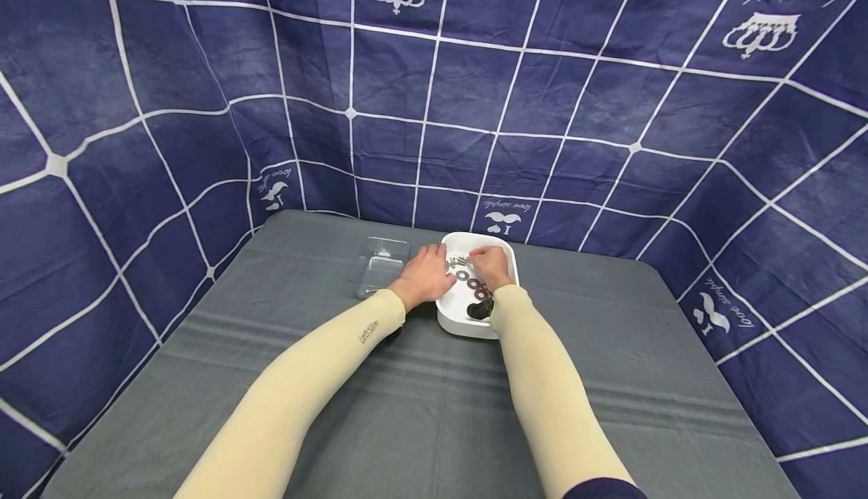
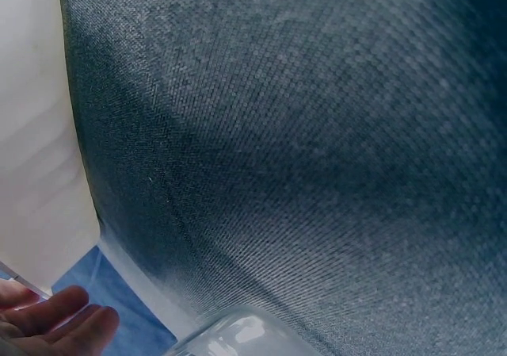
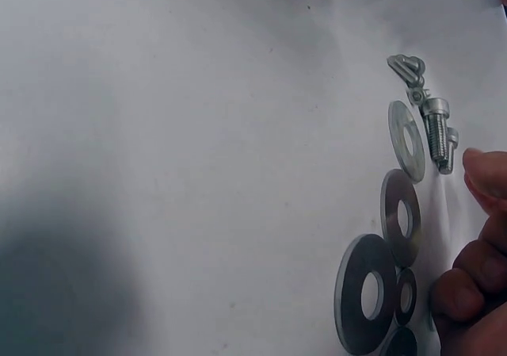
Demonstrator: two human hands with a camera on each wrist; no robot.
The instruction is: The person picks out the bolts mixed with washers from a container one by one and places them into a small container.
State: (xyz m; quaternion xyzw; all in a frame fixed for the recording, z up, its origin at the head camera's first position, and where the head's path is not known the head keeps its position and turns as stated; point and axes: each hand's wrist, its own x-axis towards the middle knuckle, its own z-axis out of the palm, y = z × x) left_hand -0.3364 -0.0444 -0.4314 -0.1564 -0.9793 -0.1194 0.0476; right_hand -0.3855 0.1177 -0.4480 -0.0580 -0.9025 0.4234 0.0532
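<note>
A white tray (image 1: 468, 326) holds metal washers (image 1: 472, 284), a small cluster of socket-head screws (image 1: 459, 261) and a black object (image 1: 478, 310). My left hand (image 1: 426, 275) rests at the tray's left rim, thumb over the inside. In the left wrist view its fingertips (image 2: 91, 324) show past the tray's outer wall (image 2: 43, 134). My right hand (image 1: 491, 264) reaches into the tray, fingertips right by the screws. From the right wrist, its fingers (image 3: 459, 292) look curled beside the screws (image 3: 437, 130) and the row of washers (image 3: 368, 292); I cannot tell whether they hold anything.
Left of the tray stands a clear plastic box (image 1: 383, 267), close to my left hand. Both stand on a grey cloth-covered table (image 1: 434, 408). A blue curtain with white lines (image 1: 454, 92) hangs behind the table and along its sides.
</note>
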